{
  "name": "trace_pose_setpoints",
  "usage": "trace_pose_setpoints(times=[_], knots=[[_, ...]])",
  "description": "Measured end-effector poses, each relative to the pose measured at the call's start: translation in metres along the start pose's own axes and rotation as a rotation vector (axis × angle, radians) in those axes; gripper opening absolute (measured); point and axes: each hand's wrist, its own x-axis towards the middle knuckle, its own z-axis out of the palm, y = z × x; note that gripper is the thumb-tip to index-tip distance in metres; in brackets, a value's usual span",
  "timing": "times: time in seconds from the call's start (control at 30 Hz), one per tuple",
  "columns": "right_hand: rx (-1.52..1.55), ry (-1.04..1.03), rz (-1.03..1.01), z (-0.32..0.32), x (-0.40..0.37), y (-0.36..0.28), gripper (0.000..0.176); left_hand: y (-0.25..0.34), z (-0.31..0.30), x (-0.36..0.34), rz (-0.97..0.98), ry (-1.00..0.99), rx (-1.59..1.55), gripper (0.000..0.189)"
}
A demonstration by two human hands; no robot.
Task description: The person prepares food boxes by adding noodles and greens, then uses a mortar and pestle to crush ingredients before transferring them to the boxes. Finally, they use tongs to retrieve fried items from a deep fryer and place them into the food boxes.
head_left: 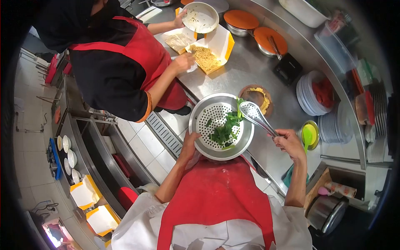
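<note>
My left hand (190, 146) grips the rim of a round metal colander (200, 114) with a perforated bottom, held in front of my red apron. Dark leafy greens (223, 130) lie on the holes, mostly toward the right side. A perforated metal spoon (260, 118) is in my right hand (291, 143), fingers wrapped around its handle. The spoon's bowl is over the colander's right rim, and some greens touch or sit beside it. Just beyond the spoon, a round brown dish (270, 109) with yellow food (262, 92) rests on the steel counter.
A co-worker in a red apron (141, 54) stands at the left, one hand holding a white bowl (202, 18) above a box of noodles (204, 58). Plate stacks (306, 98) and a yellow bowl with a green spoon (308, 133) line the right. Open boxes (102, 220) stand lower left.
</note>
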Motion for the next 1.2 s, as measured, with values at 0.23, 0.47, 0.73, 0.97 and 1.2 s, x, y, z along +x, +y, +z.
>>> trace_pose_setpoints(times=[0.23, 0.47, 0.73, 0.97, 1.2], knots=[[-0.060, 0.008, -0.026, -0.011, 0.027, -0.027, 0.029, 0.012, -0.008, 0.012, -0.024, 0.043, -0.012, 0.063], [-0.213, 0.160, -0.228, -0.015, 0.082, -0.051, 0.030, 0.033, -0.014, 0.040, -0.056, -0.019, 0.048, 0.064], [-0.837, 0.514, -0.503, 0.029, 0.210, -0.115, 0.036, 0.074, -0.016, 0.070, -0.064, -0.121, 0.236, 0.066], [-1.062, 0.452, -0.330, 0.074, 0.279, -0.174, 0.038, 0.084, -0.021, 0.096, -0.053, -0.191, 0.255, 0.069], [-1.219, 0.395, -0.237, 0.103, 0.326, -0.182, 0.029, 0.091, -0.029, 0.115, -0.018, -0.220, 0.269, 0.066]])
